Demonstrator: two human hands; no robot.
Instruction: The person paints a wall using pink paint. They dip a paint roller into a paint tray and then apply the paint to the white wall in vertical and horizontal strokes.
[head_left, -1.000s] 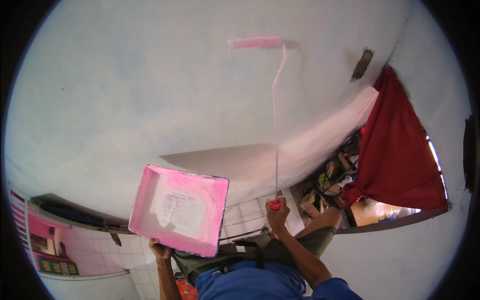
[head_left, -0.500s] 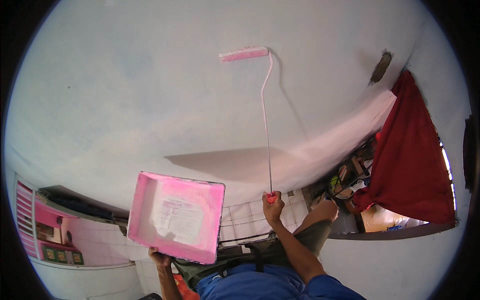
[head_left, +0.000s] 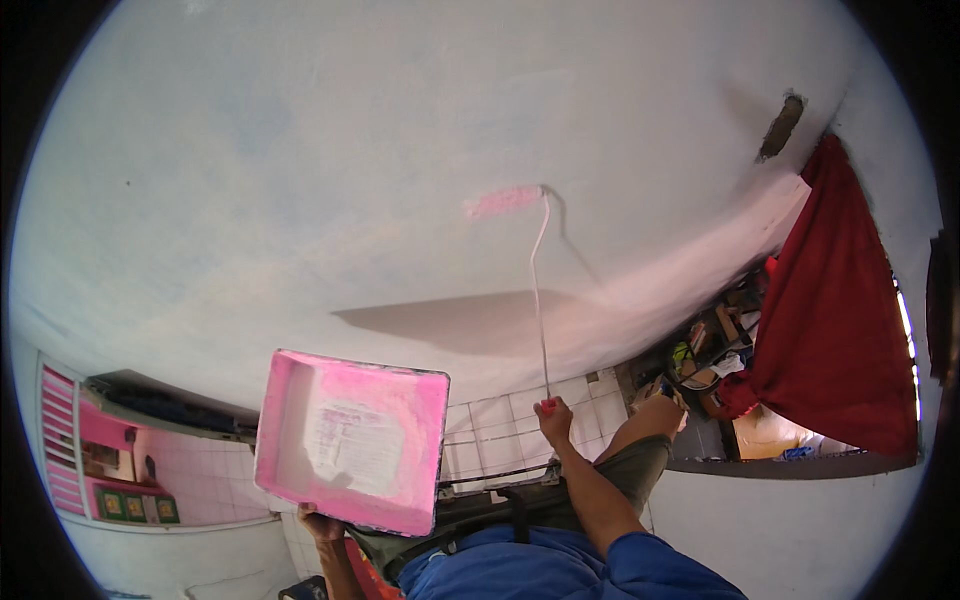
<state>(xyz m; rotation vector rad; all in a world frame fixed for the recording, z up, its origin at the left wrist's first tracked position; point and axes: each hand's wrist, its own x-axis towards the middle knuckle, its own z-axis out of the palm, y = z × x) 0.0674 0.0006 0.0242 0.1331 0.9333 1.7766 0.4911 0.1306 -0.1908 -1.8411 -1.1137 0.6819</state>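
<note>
left hand (head_left: 320, 524) grips pink tray (head_left: 426, 450) at its near edge; right hand (head_left: 556, 426) clenches red handle (head_left: 547, 406), pink roller (head_left: 503, 202) far beyond.

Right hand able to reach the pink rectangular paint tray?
Probably yes: nothing visible stands between the right hand and the tray, though that hand grips a red roller handle.

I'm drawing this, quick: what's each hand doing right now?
Left hand: closed, holding the pink tray.
Right hand: closed around the red handle of the paint roller.
</note>
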